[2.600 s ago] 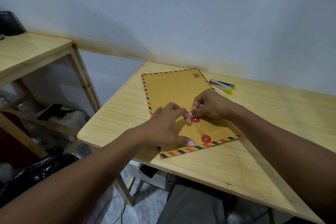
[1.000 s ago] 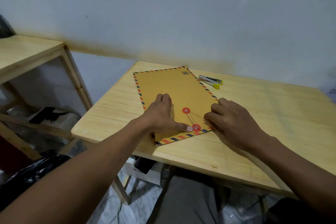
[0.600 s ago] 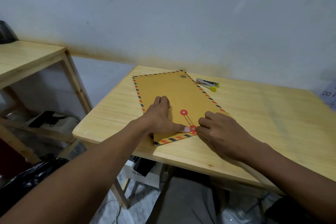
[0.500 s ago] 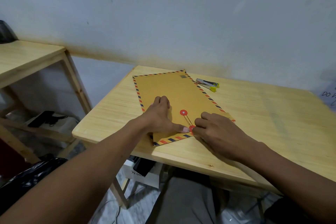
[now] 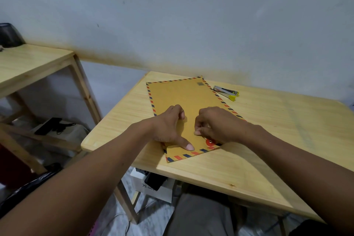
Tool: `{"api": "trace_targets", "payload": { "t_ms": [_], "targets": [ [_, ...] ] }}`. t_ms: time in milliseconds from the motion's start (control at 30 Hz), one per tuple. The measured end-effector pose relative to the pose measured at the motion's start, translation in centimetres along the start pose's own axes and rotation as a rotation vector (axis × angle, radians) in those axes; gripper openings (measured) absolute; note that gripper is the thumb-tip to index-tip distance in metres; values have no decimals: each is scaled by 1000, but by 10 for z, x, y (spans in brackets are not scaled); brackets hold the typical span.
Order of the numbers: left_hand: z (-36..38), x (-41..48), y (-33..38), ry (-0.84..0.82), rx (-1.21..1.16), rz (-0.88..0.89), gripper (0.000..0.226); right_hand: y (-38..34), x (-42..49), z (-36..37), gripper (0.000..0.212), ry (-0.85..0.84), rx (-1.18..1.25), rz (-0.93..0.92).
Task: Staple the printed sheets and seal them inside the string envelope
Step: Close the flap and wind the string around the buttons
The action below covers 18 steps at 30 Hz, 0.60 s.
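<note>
Fingers (image 5: 198,132) pinch string (image 5: 203,137) on envelope (image 5: 182,97).

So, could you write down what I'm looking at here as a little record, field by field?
Setting: wooden table against a pale wall
Envelope: brown, striped border, lying flat on the table, closure end nearest the person
Left hand: pressing the envelope flat, thumb stretched out
Right hand: pinching the string beside the red disc
Stapler: on the table beyond the envelope, untouched
Printed sheets: not in view
Stage: tying the envelope closed, by the look of it
</note>
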State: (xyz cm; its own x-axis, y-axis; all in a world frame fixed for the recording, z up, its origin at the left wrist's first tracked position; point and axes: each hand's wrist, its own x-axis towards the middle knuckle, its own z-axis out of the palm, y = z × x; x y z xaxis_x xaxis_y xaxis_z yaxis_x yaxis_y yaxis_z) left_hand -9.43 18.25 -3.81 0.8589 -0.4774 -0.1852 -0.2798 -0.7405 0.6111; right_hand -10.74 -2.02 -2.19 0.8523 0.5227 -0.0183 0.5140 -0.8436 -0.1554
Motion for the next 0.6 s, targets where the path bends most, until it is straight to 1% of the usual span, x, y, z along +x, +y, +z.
{"api": "trace_targets", "payload": {
  "t_ms": [100, 167, 200, 267, 367, 433, 467, 600],
  "targets": [
    [0, 1, -3, -11, -16, 10, 82, 10, 13, 2, 16, 143, 89, 100],
    [1, 1, -5, -17, -15, 24, 82, 20, 12, 3, 14, 251, 228, 141],
    [2, 0, -6, -22, -1, 36, 82, 25, 7, 2, 13, 263, 299, 145],
    [5, -2, -6, -32, 49, 70, 86, 37, -11, -1, 16, 188, 364, 115],
    [8, -6, -8, -21, 114, 124, 85, 54, -53, -2, 34, 13, 331, 93],
    [9, -14, -7, 35, 150, 178, 76, 64, -78, 3, 40, 2, 221, 102],
    [10, -19, -4, 74, 181, 217, 69, 67, -87, 6, 39, 29, 178, 108],
    [27, -42, 10, 223, 465, 423, 27, 61, -100, 16, 18, 158, 37, 64]
  ]
}}
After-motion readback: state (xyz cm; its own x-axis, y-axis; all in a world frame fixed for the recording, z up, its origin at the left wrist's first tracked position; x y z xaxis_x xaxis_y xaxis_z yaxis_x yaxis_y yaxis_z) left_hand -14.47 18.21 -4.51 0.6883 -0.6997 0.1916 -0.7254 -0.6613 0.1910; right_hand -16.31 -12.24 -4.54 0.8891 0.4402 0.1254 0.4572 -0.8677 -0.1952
